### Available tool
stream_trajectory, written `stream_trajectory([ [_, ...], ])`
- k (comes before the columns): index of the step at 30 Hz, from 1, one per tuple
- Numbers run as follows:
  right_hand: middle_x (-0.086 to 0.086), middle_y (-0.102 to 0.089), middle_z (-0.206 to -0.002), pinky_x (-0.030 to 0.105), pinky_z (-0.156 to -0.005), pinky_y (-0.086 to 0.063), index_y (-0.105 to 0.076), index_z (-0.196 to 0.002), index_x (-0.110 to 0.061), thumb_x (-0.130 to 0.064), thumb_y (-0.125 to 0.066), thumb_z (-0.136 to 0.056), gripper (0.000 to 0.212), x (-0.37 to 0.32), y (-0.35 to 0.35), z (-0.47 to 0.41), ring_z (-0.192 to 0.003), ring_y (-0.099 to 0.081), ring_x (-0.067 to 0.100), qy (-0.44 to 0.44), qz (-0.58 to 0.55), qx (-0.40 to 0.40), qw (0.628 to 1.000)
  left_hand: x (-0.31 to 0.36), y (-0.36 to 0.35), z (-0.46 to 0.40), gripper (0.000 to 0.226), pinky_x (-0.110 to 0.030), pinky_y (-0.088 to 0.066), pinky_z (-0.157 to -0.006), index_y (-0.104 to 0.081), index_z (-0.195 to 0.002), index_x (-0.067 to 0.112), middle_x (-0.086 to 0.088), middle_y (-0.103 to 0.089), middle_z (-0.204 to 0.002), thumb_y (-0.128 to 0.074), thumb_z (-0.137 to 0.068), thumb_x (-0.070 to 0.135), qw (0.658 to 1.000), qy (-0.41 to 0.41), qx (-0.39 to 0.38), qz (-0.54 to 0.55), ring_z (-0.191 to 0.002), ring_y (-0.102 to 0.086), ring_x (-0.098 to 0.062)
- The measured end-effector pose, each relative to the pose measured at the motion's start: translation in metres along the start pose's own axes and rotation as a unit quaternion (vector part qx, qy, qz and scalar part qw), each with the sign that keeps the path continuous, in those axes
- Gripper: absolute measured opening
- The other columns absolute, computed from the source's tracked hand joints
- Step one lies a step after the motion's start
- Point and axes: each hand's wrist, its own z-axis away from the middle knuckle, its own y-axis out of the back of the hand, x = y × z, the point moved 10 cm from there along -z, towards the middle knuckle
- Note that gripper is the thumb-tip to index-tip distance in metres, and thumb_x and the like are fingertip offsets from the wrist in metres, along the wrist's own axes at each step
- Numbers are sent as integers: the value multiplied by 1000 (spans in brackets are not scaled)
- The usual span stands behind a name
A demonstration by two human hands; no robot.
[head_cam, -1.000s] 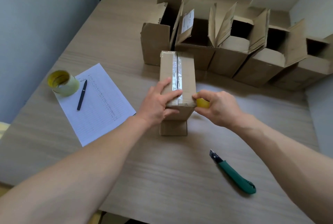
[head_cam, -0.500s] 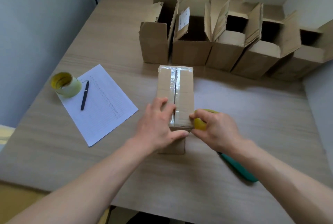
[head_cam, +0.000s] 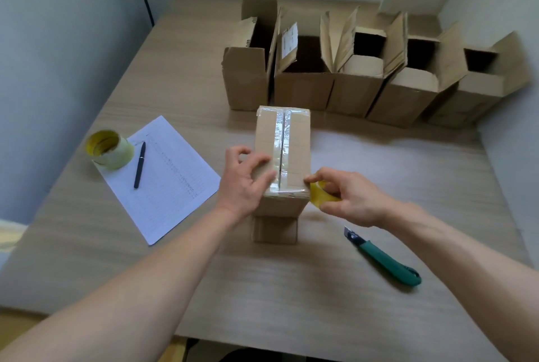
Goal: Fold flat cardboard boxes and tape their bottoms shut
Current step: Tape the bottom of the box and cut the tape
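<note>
Item: cardboard box (head_cam: 282,157), inverted, bottom flaps uppermost, standing mid-worktop (head_cam: 291,288); all places below are given from this box.

Clear tape strip (head_cam: 280,140): laid along the centre seam from far edge to near edge, with a cross strip at the near edge.

Left hand (head_cam: 243,179): at the box's near-left corner, fingers straight and pressing the top face beside the seam; grip released, holding nothing.

Right hand (head_cam: 348,197): at the near-right corner, grip grasping a yellow tape roll (head_cam: 319,194), forefinger touching the box edge.

Step in hand, judged: finishing the near-edge cross strip. Advice: keep the left palm firm so the flaps stay flush, draw the roll down over the right side wall under tension, rub the tape flat, then cut.

Also present: green utility knife (head_cam: 382,256), near-right of the box, untouched; spare tape roll (head_cam: 109,149), pen (head_cam: 139,164) and lined sheet (head_cam: 163,178), left; row of five open boxes (head_cam: 364,76), just behind.

Change against a second ago: the left fingers have spread flatter over the top, and the right hand with its roll sits slightly lower at the corner. The knife, hidden under the wrist half a second ago, shows whole again.
</note>
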Motion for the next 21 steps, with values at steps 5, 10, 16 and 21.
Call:
stream_trajectory([
  [5, 1, -70, -89, 33, -77, -52, -58, -114, -40, -14, -70, -80, 44, 0, 0, -5, -78, -61, 22, -17, -19, -3, 1000, -12, -4, 8, 9, -36, -51, -93, -68, -90, 38, -1, -64, -119, -60, -93, 35, 974, 173, 48, 142, -113, -61, -20],
  [10, -4, -69, -81, 40, -78, -55, -60, -112, -33, -13, -70, -78, 41, -7, -3, -5, -77, -63, 21, -7, -26, 9, 1000, 47, -39, 11, 92, -45, -44, -87, -40, -126, 18, -4, -23, -152, -26, -67, 86, 939, 25, -26, -342, -122, -34, -34],
  [16, -7, -57, -67, 35, -72, -49, -40, -132, -42, -26, -72, -79, 64, -5, -1, -5, -66, -52, 13, -12, 21, 7, 1000, 33, -30, -4, 82, -45, -40, -93, -22, -144, 39, 1, -24, -146, -41, -77, 80, 946, 10, -81, -313, -120, -35, -33],
  [21, -2, -61, -125, 30, -91, -46, -25, -151, -35, -42, -74, -80, 87, 7, -11, 9, -111, -60, 19, -9, 85, -23, 996, 89, -54, 0, 54, -57, -38, -100, -46, -143, 37, -8, -40, -149, -57, -91, 47, 882, -295, -132, -344, -136, -32, -44],
])
